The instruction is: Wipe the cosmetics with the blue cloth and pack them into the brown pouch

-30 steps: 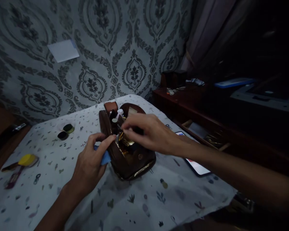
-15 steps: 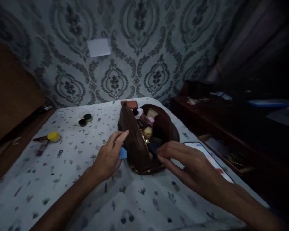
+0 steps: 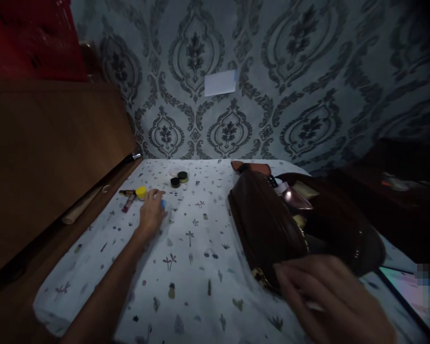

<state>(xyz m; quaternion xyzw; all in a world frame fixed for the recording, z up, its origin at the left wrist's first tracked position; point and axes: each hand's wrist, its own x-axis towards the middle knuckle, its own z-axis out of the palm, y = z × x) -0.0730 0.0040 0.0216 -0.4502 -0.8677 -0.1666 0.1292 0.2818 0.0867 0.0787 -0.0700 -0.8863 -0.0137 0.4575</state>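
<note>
Your brown leather bag (image 3: pixel 268 224) sits unzipped on the printed tablecloth (image 3: pixel 197 258), its mouth open toward the right. Well to the left of the bag, your left hand (image 3: pixel 152 212) is closed on a small blue item (image 3: pixel 163 204); your fingers hide most of it, so its exact kind cannot be told. That hand is just beside a round yellow pot (image 3: pixel 141 192), which is also well left of the bag, together with two slim cosmetic tubes (image 3: pixel 128 202). Your right hand (image 3: pixel 335 296) is at the bag's near end, fingers bent and blurred, with the fingertips over its edge; you cannot tell from this view whether they grip the leather or merely rest there. Inside the bag you have a shiny pink item (image 3: pixel 296 198), a cream packet (image 3: pixel 306 189) and something gold (image 3: pixel 299 220) lower down. A tan leather piece (image 3: pixel 254 168) lies at the bag's far end. Two dark-lidded jars (image 3: pixel 179 179) stand left of the bag, nearer to it than the yellow pot. To the bag's right lies a phone (image 3: pixel 397 286), its screen lit.
</note>
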